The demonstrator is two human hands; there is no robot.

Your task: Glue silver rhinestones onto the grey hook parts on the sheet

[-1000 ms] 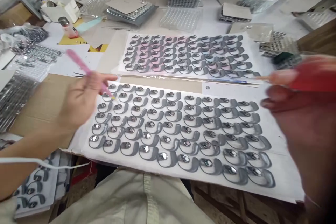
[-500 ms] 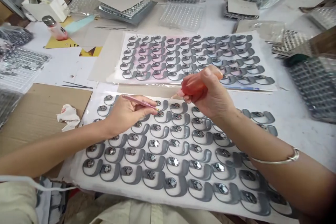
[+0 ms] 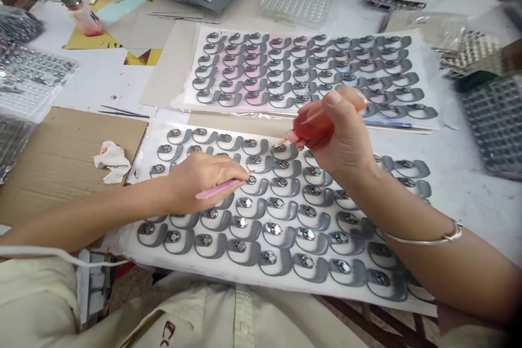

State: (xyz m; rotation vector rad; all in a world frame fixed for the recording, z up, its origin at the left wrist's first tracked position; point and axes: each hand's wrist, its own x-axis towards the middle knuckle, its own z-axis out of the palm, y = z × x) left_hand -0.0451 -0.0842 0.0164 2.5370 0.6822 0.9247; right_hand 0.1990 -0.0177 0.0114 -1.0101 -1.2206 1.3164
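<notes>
My left hand [image 3: 207, 176] pinches a slim pink stick [image 3: 220, 189], its tip by a round setting in the middle of the near white board [image 3: 191, 267]. Rows of grey, curved, ring-like metal pieces [image 3: 268, 258] with round silver settings cover that board. A small squeeze bottle of red liquid [image 3: 314, 124] is gripped in my right hand [image 3: 345, 138]. Its thin nozzle points down and left, close above a piece in the back part of the board; whether it touches is unclear. My right forearm hides some pieces on the right.
Behind lies a second sheet of similar pieces [image 3: 302, 73]. At left are brown cardboard [image 3: 61, 163], a crumpled tissue [image 3: 112, 162], dark tweezers [image 3: 124, 112] and a capped bottle [image 3: 81, 13]. Clear plastic trays [image 3: 299, 0] stand at the back, and a dark gridded stack [image 3: 495, 125] at right.
My left hand has turned the pink stick, so its back end now points down and left. The red bottle's nozzle has come to a piece in the back part. The view has tilted down.
</notes>
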